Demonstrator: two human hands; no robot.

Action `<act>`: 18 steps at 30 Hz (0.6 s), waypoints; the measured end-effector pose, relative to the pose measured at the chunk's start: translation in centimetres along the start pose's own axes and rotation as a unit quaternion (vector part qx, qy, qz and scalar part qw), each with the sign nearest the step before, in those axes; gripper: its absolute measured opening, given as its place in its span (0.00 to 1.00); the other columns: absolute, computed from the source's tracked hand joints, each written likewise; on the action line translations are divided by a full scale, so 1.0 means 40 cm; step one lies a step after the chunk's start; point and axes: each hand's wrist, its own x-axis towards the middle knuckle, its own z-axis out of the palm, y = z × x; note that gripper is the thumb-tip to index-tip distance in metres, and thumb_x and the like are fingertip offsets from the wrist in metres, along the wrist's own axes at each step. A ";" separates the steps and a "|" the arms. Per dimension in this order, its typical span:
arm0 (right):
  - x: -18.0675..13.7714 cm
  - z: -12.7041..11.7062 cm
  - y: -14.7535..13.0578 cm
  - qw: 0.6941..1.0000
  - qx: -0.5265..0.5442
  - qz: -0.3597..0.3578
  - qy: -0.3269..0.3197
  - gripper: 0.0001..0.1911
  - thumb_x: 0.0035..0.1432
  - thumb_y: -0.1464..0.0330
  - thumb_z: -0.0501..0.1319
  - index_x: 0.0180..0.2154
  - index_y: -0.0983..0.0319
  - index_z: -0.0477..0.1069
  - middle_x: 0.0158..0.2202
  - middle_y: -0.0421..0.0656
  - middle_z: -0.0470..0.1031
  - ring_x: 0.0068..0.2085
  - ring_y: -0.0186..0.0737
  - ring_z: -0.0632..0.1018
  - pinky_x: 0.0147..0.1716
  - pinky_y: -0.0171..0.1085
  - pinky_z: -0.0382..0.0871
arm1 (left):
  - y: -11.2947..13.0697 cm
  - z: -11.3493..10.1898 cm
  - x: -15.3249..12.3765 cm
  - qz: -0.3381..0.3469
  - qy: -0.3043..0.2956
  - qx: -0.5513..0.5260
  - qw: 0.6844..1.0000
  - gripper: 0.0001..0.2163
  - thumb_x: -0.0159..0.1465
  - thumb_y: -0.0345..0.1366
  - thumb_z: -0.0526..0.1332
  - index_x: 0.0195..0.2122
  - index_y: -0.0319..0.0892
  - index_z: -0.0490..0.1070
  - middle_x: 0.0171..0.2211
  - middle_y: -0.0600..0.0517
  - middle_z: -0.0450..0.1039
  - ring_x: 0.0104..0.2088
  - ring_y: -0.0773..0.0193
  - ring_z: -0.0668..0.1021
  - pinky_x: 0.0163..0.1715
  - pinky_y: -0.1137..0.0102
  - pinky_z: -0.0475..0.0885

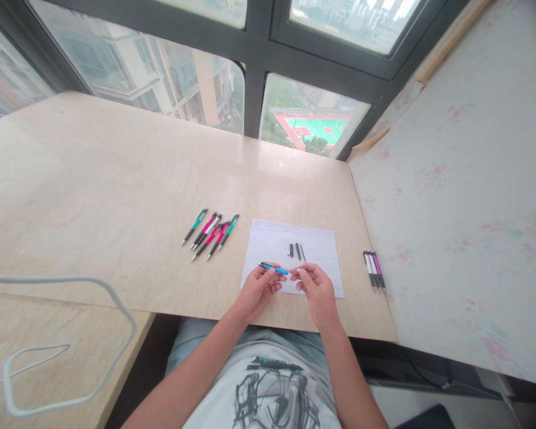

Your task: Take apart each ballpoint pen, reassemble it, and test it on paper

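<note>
My left hand (259,290) is closed round a blue pen barrel (273,269), held level just above a white sheet of paper (315,245). My right hand (315,287) pinches its fingertips together beside the barrel's right end; whatever small piece it holds is too small to name. Three small dark pen parts (296,251) lie on the paper just beyond my fingers. Both hands hover over the near edge of the sheet.
Several pens with teal and pink barrels (211,233) lie in a row left of the paper. Three more pens (374,270) lie at the desk's right edge. A white cable (71,333) loops at the near left. Windows run along the desk's far side.
</note>
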 end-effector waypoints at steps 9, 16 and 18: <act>-0.011 -0.004 -0.010 0.982 -0.171 -0.081 -0.006 0.09 0.57 0.63 0.64 0.37 0.61 0.76 0.37 0.45 0.79 0.39 0.42 0.78 0.42 0.41 0.73 | 0.003 0.007 -0.001 -0.002 0.009 0.003 1.000 0.10 0.59 0.35 0.68 0.41 0.39 0.73 0.36 0.48 0.79 0.34 0.66 0.78 0.34 0.72 0.71; -0.019 0.003 -0.011 0.969 -0.211 -0.126 -0.011 0.08 0.60 0.64 0.61 0.39 0.60 0.76 0.38 0.46 0.79 0.40 0.43 0.79 0.41 0.40 0.74 | 0.004 0.007 -0.001 0.000 -0.001 0.001 1.000 0.09 0.60 0.35 0.68 0.40 0.40 0.73 0.35 0.49 0.78 0.35 0.66 0.79 0.34 0.73 0.71; -0.021 0.004 -0.010 0.964 -0.229 -0.138 0.001 0.07 0.59 0.65 0.62 0.37 0.60 0.76 0.37 0.45 0.79 0.38 0.42 0.78 0.39 0.40 0.74 | 0.003 0.007 -0.001 0.000 0.000 0.002 1.000 0.09 0.60 0.35 0.68 0.40 0.40 0.73 0.35 0.49 0.78 0.34 0.66 0.78 0.34 0.73 0.71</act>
